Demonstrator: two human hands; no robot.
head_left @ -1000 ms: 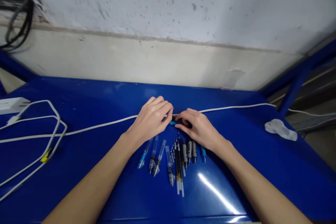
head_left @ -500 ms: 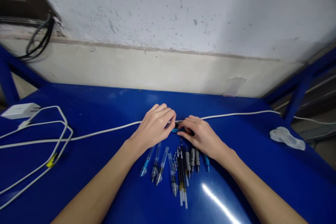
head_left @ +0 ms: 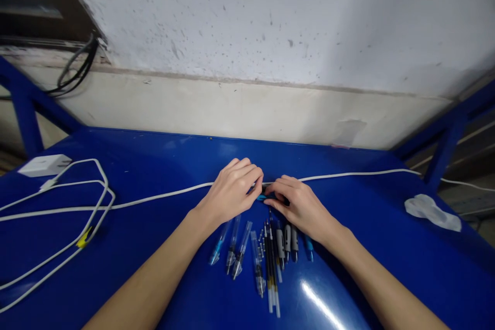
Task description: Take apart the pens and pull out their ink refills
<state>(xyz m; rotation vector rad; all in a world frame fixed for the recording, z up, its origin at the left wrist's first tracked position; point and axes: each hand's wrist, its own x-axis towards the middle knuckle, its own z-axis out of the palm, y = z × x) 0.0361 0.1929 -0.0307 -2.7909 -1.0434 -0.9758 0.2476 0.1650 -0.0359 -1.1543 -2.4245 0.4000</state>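
Note:
My left hand [head_left: 238, 188] is closed, thumb and fingertips pressed together; whatever they pinch is hidden. Just to its right, my right hand [head_left: 296, 201] grips a small blue pen part [head_left: 262, 197] between thumb and fingers, partly covered by them. Below the hands lie several clear pen barrels [head_left: 242, 250] with clips, one of them blue-tinted. Beside them are small metallic pieces, perhaps springs [head_left: 261, 245], and several dark ink refills [head_left: 271, 268]. Grey pen grip sections [head_left: 287, 240] and a blue one [head_left: 309, 248] lie under my right wrist.
A white cable [head_left: 154, 198] crosses the blue table [head_left: 174, 154] behind my hands. On the left are a white charger [head_left: 45, 165] and a looped cord with a yellow tag [head_left: 84, 237]. Crumpled translucent plastic [head_left: 432, 212] lies at the right. A stained wall [head_left: 232, 26] stands behind.
The view has shifted slightly, so everything sits a little lower and to the right. Both hands keep nearly the same pose around the blue pen part.

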